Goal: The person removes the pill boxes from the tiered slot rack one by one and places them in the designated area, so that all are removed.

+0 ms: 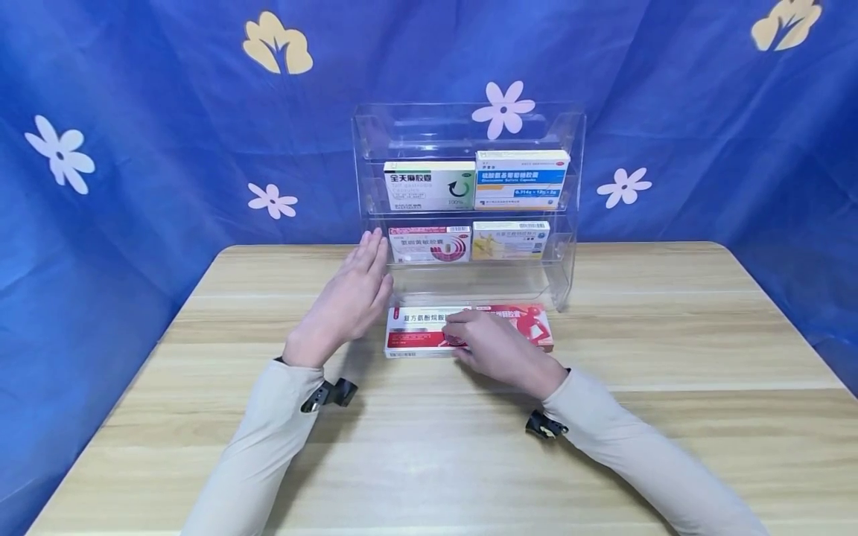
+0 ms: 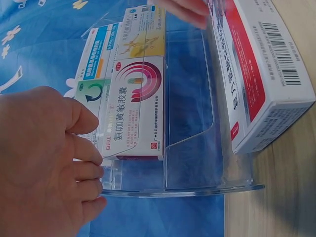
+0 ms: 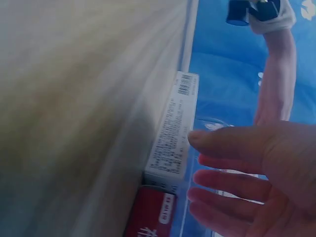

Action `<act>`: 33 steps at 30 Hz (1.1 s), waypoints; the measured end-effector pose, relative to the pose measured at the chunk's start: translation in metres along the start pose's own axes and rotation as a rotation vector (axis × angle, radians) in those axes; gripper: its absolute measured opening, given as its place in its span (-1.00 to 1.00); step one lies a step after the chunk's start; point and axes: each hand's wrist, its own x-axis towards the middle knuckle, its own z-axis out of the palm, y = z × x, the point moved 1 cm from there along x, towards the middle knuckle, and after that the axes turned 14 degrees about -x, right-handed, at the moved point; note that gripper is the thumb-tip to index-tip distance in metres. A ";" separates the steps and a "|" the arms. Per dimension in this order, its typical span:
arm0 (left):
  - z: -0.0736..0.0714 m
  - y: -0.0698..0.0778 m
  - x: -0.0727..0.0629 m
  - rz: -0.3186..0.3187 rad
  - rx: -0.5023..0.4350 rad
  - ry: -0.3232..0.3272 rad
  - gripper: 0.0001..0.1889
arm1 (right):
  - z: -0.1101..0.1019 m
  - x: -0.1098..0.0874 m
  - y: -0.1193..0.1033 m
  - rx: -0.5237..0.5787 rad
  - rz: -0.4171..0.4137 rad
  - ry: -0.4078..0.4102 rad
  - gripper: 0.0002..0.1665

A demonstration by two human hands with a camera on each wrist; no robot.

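Note:
My left hand (image 1: 345,301) is at the left side of a clear tiered rack (image 1: 462,283), fingers straight, beside a pink-and-white medicine box (image 1: 429,247). In the left wrist view its fingertips are right at the rack's edge. My right hand (image 1: 503,346) is over two medicine boxes lying end to end before the rack: a white-and-red one (image 1: 415,320) and a red one (image 1: 539,324) partly hidden by the hand. The right wrist view shows loosely spread fingers, the thumb overlapping the white-and-red box's printed side (image 3: 173,123).
On the rack's middle tier stand a green-and-white box (image 1: 429,186) and a blue-and-white box (image 1: 523,182). A yellow-and-white box (image 1: 511,240) stands right of the pink one. Behind the wooden table (image 1: 429,461) hangs a blue flowered curtain (image 1: 167,112).

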 end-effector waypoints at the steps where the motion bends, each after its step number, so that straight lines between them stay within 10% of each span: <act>1: 0.000 0.000 0.000 0.001 -0.001 -0.001 -0.37 | 0.001 -0.001 -0.001 0.000 -0.003 -0.002 -0.77; 27: 0.003 -0.001 0.000 0.016 -0.006 0.005 -0.38 | -0.002 -0.004 0.002 0.036 0.073 -0.038 -0.97; 33: 0.003 -0.002 0.001 0.014 -0.003 0.008 -0.38 | -0.028 -0.003 0.030 0.138 0.214 0.120 -0.81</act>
